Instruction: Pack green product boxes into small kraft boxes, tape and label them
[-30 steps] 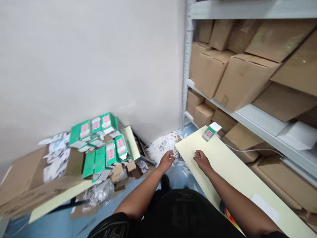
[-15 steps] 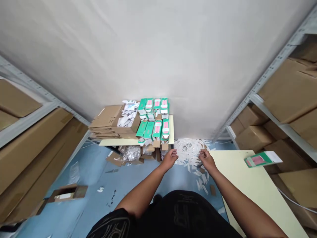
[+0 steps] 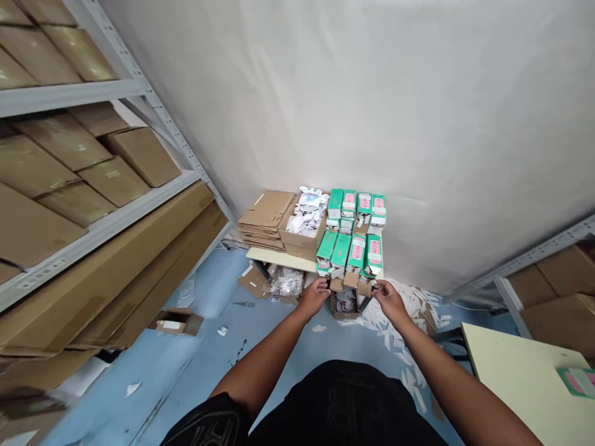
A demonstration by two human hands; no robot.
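Note:
My left hand (image 3: 315, 297) is held out in front of me, its fingers loosely bent and apart, with nothing seen in it. Level with it, my right hand (image 3: 389, 300) is likewise half open and bare. Between and beyond them, several green cartons with pink panels (image 3: 357, 249) stand in two rows on a low cream table (image 3: 297, 262). Brown flaps hang from the front cartons near my fingertips; whether I touch them I cannot tell. Left of the cartons sits an open cardboard box (image 3: 302, 246) full of white packets (image 3: 307, 214).
Flattened cardboard (image 3: 267, 210) is stacked at the table's left end. Under the table lie clear plastic wrap (image 3: 287, 282) and an open box (image 3: 346, 314). White strips (image 3: 404, 310) litter the floor. Shelves with boxes (image 3: 121, 186) rise at left; another cream table (image 3: 520, 371) holds one green carton (image 3: 576, 381).
My view has swung left, from the right-hand table and shelves to the low table with the green cartons. That table now lies straight ahead. Both hands stay raised in much the same pose.

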